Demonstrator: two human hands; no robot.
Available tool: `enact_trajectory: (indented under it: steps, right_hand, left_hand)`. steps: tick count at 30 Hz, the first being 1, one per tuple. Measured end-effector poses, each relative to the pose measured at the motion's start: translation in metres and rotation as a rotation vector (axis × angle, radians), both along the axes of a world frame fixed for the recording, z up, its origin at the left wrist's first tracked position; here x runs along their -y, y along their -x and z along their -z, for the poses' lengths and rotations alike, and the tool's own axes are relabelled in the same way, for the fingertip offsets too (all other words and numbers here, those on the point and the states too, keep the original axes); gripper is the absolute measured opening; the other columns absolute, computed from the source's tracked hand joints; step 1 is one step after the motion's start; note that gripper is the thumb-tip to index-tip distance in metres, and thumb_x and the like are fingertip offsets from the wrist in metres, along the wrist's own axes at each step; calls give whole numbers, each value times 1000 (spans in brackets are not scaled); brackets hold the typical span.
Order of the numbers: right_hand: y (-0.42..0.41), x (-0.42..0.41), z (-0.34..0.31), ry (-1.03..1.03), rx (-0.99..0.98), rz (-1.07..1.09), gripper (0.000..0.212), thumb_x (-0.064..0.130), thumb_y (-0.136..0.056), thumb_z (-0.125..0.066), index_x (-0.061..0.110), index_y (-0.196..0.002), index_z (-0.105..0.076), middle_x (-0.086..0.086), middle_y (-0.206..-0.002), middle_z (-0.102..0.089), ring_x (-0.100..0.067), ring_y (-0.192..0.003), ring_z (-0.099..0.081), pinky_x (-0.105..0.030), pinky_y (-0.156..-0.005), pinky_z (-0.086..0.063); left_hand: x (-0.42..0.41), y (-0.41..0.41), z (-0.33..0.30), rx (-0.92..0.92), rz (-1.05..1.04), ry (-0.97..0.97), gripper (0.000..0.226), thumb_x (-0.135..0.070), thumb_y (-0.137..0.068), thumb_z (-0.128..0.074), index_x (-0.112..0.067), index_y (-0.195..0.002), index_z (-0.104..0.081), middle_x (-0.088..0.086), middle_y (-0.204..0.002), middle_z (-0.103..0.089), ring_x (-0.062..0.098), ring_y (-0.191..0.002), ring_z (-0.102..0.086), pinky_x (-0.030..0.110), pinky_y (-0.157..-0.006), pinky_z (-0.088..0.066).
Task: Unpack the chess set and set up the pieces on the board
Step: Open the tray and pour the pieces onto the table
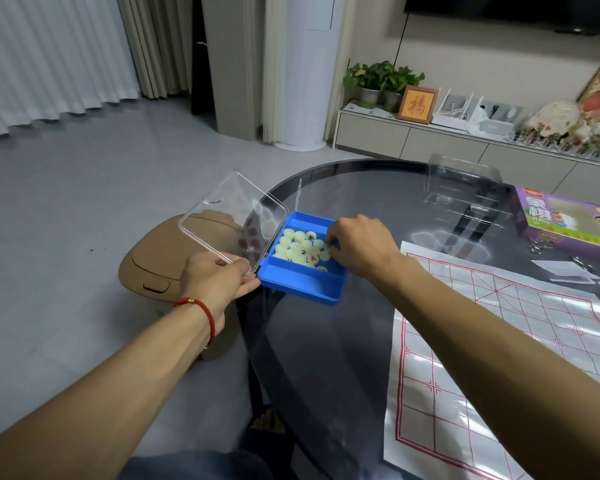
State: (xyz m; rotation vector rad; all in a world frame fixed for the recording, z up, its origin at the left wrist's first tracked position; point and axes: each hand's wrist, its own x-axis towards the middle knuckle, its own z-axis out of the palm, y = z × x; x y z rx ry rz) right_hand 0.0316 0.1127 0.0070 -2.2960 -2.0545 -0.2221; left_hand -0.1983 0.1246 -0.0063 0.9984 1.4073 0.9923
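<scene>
**Step in hand: taking pieces out of the opened case**

Your right hand (355, 249) reaches into the blue case (303, 287) with its fingers curled down among the pieces (300, 249). They appear to be pinching one pale disc at the right edge of the pile, though the fingertips are partly hidden, so the grasp is a judgement. Your left hand (215, 277) pinches the near corner of the clear lid (229, 218), holding it swung open to the left, past the table edge.

The case sits at the left rim of the dark glass table (326, 358). Its middle compartment holds the pieces in a loose heap; the near compartment and the narrow far one look empty.

The board sheet (492, 358), white with a red grid, lies flat to the right of the case, apart from it. No piece stands on it yet, so setup has not begun.

Next move, as judged: lift the pinched piece clear of the case wall, carry it right and set it on a grid intersection with its character facing up. Keep the lid restrained.

Count:
- Cases: one.
- Lids: one.
- Board sheets: one.
- Pieces: roughly twenty visible; overlap prevents an exact count. About four show a character.
- Purple retail box (568, 223): one, at the far right.
- Clear plastic tray (465, 188): one, beyond the board.
</scene>
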Motion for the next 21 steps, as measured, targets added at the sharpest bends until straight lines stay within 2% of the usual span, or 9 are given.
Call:
enact_trajectory:
  steps: [2, 8, 12, 15, 17, 19, 21]
  right_hand:
    - [-4, 2, -4, 19, -76, 7, 15, 29, -89, -67, 25, -101, -75, -1, -98, -73, -26, -88, -65, -35, -72, -52]
    - [-8, 5, -10, 57, -68, -23, 30, 44, -86, -73, 32, -114, -71, 2, -105, -71, -24, -95, -64, -30, -70, -43]
    - [-1, 2, -8, 49, 30, -38, 24, 39, -91, -69, 32, -114, -73, -1, -109, -71, -27, -95, -65, -35, -75, -38]
    - [-2, 2, -11, 62, 9, -49, 19, 38, -91, -69, 29, -107, -75, 0, -105, -73, -25, -91, -65, -35, -76, -40]
    - [-5, 3, -20, 53, -52, -43, 20, 41, -89, -70, 29, -104, -75, 3, -101, -74, -21, -88, -66, -35, -75, -46]
    - [-13, 3, -37, -22, -215, 5, 17, 38, -86, -74, 29, -101, -75, 4, -94, -74, -18, -84, -68, -35, -76, -56]
    - [-26, -1, -53, -129, -354, 91, 14, 32, -83, -76, 28, -96, -77, 6, -87, -73, -16, -80, -69, -36, -78, -59]
  left_hand:
    - [-1, 0, 0, 7, 3, -1, 4, 3, -91, -66, 0, -93, -69, 18, -89, -72, 22, -77, -75, 30, -66, -63]
    - [2, -1, -2, -7, 9, -11, 5, 4, -92, -65, 0, -90, -67, 21, -92, -71, 24, -81, -74, 24, -59, -61]
    - [1, 0, -2, -11, 8, -8, 5, 3, -92, -65, 0, -90, -68, 21, -92, -72, 24, -82, -74, 25, -61, -62]
    - [1, 0, -2, -9, 9, -5, 3, 2, -92, -66, 0, -92, -68, 21, -93, -71, 24, -83, -74, 25, -61, -62]
    - [1, 0, -2, -2, 9, 0, 3, 2, -92, -65, 0, -93, -68, 20, -93, -71, 24, -82, -74, 25, -60, -62]
    - [1, 1, -2, -4, 3, 8, 4, 2, -93, -65, -1, -92, -67, 19, -92, -71, 23, -80, -74, 25, -60, -62]
    - [0, 2, -2, -20, -9, 11, 5, 1, -93, -66, -3, -91, -67, 17, -90, -71, 21, -78, -74, 26, -61, -61]
